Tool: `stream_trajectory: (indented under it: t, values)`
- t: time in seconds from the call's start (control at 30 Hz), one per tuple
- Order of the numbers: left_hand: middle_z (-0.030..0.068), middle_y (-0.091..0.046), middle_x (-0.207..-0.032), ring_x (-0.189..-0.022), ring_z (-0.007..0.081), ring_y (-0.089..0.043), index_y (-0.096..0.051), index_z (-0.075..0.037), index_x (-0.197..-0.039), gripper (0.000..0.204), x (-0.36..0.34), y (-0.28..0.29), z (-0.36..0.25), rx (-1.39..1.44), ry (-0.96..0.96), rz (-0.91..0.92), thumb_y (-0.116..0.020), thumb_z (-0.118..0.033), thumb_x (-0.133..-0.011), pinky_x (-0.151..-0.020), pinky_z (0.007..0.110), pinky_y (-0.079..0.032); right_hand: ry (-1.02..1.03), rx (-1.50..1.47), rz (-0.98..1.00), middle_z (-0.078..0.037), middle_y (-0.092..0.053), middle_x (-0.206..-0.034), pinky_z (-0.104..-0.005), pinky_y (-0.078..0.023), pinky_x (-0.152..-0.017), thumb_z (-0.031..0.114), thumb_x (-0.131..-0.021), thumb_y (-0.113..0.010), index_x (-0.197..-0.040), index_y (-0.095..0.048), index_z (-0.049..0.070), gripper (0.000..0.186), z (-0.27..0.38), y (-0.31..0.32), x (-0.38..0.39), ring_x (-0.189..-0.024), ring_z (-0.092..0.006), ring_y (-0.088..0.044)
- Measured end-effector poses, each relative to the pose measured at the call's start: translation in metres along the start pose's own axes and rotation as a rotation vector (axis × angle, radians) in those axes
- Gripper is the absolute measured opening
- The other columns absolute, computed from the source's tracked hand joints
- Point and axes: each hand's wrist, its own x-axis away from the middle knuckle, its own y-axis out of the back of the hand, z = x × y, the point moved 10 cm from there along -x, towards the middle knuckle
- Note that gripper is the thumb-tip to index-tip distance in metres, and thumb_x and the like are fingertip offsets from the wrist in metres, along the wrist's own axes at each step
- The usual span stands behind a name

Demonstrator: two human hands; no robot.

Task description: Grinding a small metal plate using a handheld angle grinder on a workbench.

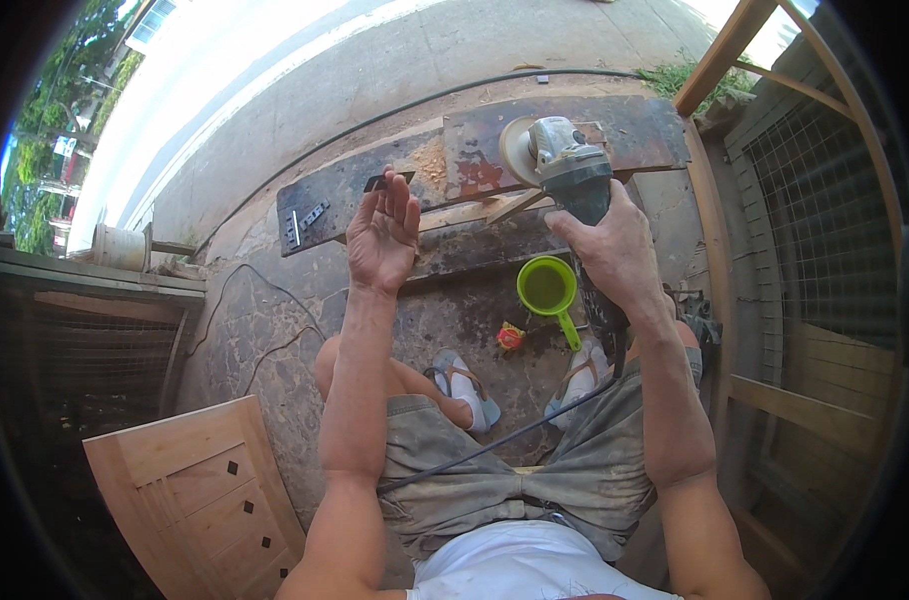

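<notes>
Holding a dark piece (374,185) left, a grinder (579,182) right, the hands (384,243) (618,250) sit apart.

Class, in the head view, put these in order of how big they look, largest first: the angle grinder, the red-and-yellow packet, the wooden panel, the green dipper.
1. Wooden panel
2. Angle grinder, though raised nearer the camera than the dipper
3. Green dipper
4. Red-and-yellow packet

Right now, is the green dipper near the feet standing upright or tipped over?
Upright. The camera looks down into the green dipper: its round mouth faces up, and its handle sticks out sideways.
</notes>
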Motion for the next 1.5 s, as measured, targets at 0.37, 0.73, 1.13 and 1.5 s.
stream_trajectory:
  t: [0.37, 0.73, 1.13, 1.5]
  values:
    - [-0.0064, -0.062, -0.079, -0.063, 0.0086, -0.061, -0.077, -0.009, -0.125, 0.027, 0.005, 0.039, -0.001, -0.711, 0.100, -0.373, -0.081, -0.028, -0.106, -0.069, 0.032, -0.065, -0.026, 0.002, -0.007, -0.024, -0.081, -0.113, -0.0461, -0.058, -0.100, 0.036, -0.090, -0.086, -0.129, -0.068, -0.006, 0.060, -0.007, 0.004, -0.001, -0.108, -0.0366, -0.078]
    - [-0.0011, -0.071, -0.092, -0.087, 0.0136, -0.074, -0.075, -0.010, -0.117, 0.014, 0.010, 0.025, -0.023, -0.867, -0.247, -0.468, -0.076, -0.022, -0.109, -0.079, 0.042, -0.070, -0.007, -0.012, -0.002, -0.027, -0.081, -0.111, -0.0479, -0.059, -0.098, 0.036, -0.090, -0.084, -0.127, -0.067, -0.009, 0.061, -0.001, 0.003, 0.000, -0.106, -0.0387, -0.080]
    - [0.0105, -0.077, -0.118, -0.105, 0.0228, -0.080, -0.064, -0.005, -0.149, 0.041, 0.006, -0.001, -0.019, -0.798, -0.390, -0.297, -0.072, -0.014, -0.110, -0.089, 0.040, -0.073, -0.019, -0.038, 0.007, -0.024, -0.081, -0.111, -0.0455, -0.060, -0.096, 0.036, -0.089, -0.085, -0.126, -0.069, -0.006, 0.058, -0.001, 0.000, 0.001, -0.103, -0.0342, -0.080]
    - [0.0112, -0.078, -0.110, -0.101, 0.0225, -0.082, -0.061, -0.004, -0.144, 0.037, 0.004, 0.000, -0.018, -0.659, -0.283, -0.223, -0.067, -0.006, -0.107, -0.087, 0.043, -0.075, -0.021, -0.024, 0.006, -0.023, -0.081, -0.110, -0.0460, -0.060, -0.096, 0.038, -0.088, -0.085, -0.124, -0.070, -0.006, 0.058, -0.003, -0.002, -0.001, -0.102, -0.0341, -0.080]
